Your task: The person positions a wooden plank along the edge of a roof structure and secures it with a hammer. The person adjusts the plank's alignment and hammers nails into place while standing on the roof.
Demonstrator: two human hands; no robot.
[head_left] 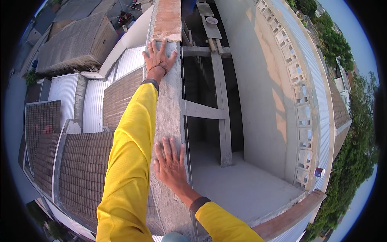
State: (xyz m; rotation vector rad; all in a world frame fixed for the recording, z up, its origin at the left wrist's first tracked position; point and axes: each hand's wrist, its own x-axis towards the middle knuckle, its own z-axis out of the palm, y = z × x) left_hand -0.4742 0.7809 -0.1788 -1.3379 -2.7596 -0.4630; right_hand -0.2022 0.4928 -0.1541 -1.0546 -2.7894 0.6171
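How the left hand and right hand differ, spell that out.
The left hand lies farther along the concrete ledge, near the reddish-brown strip; the right hand lies closer to the body. The left hand's fingers are spread wide; the right hand's sit closer together. A thin dark band rings the left hand's wrist; none shows on the right hand. Both lie palm-down and extend from yellow sleeves with dark cuffs.

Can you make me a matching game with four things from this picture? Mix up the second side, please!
Things:
1. Left hand
2. Right hand
3. Sleeves
4. Trees

Clues:
A. Green
B. On the wall top, nearer the person
C. Yellow
D. On the wall top, farther from the person

Pairs: 1-D, 2-B, 3-C, 4-A
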